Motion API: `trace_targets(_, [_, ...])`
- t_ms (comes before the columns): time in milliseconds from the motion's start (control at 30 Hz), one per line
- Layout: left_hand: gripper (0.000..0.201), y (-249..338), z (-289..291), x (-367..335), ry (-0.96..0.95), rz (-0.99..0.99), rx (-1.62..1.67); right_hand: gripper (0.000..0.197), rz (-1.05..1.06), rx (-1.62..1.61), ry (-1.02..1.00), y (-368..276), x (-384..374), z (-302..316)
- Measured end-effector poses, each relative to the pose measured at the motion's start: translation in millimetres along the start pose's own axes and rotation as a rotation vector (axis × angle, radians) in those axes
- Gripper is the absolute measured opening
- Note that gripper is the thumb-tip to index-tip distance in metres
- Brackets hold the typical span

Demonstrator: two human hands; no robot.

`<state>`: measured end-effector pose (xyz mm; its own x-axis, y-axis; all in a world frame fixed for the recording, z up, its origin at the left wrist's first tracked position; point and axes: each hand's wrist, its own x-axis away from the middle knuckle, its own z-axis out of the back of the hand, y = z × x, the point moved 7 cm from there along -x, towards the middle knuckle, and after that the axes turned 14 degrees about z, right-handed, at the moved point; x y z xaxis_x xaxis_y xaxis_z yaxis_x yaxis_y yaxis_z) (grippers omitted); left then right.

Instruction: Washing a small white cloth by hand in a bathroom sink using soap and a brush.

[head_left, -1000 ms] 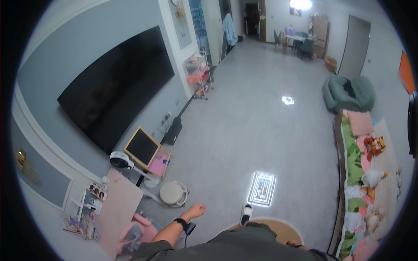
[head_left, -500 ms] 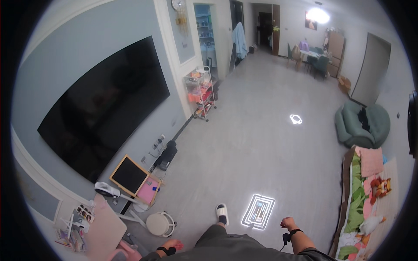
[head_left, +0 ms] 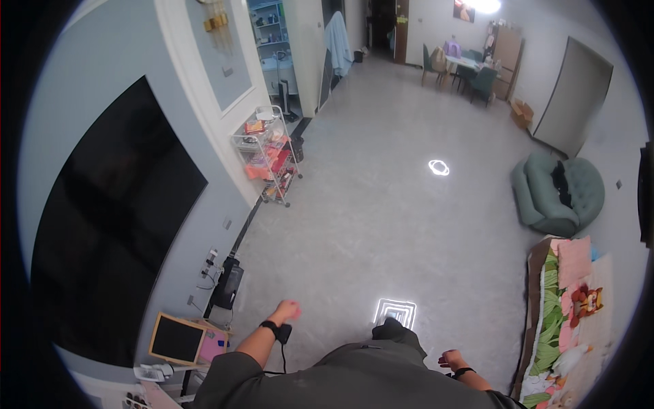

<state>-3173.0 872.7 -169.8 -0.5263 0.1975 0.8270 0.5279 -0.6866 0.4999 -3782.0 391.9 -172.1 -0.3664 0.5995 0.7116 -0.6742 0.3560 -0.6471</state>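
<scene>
My left hand (head_left: 289,311) is swung forward over the grey floor, fingers loosely bent and slightly blurred, with nothing seen in it. A black band with a small dark box and a cable sits at that wrist. My right hand (head_left: 450,358) hangs lower on the other side, near the couch with the bedding; its fingers are loosely apart and hold nothing. Its wrist also wears a black band (head_left: 464,372). Neither hand touches anything. Between them is my dark-clothed body, one knee forward, partly covering a bright rectangular light reflection (head_left: 402,304) on the floor.
Along the left wall are a large black television (head_left: 109,225), a wooden-framed blackboard (head_left: 177,339) and a white wheeled cart (head_left: 269,157). On the right stand a green armchair (head_left: 538,198) and a couch with patterned bedding (head_left: 550,341). A dining table (head_left: 463,62) stands far ahead.
My left hand has swung forward and up; my right hand has dropped back slightly. The view has shifted forward, bringing the cart nearer, and the round stool has left the view.
</scene>
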Motion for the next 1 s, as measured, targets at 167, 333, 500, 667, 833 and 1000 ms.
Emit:
trace_targets(167, [0.028, 173, 19, -62, -0.012, -0.066, 0.071, 0.020, -0.199, 0.206, -0.137, -64, -122, -15])
trace_targets(333, [0.030, 215, 34, -99, 0.016, 0.265, 0.123, 0.024, -0.179, 0.022, -0.138, -195, -333, 7])
trace_targets(500, [0.030, 291, 43, -132, -0.078, 0.386, 0.323, 0.023, 0.089, 0.072, -0.061, -471, -500, -6])
trace_targets(667, [0.034, 341, 53, -264, -0.264, 0.462, 0.594, 0.024, 0.309, 0.147, -0.051, -719, -593, -45])
trace_targets(833, [0.027, 514, 80, -421, -0.192, 0.465, 0.400, 0.019, 0.256, 0.179, -0.014, -816, -678, -77])
trace_targets(1000, [0.023, 794, 146, -559, -0.041, 0.078, 0.050, 0.019, 0.041, 0.248, -0.216, -857, -737, -124])
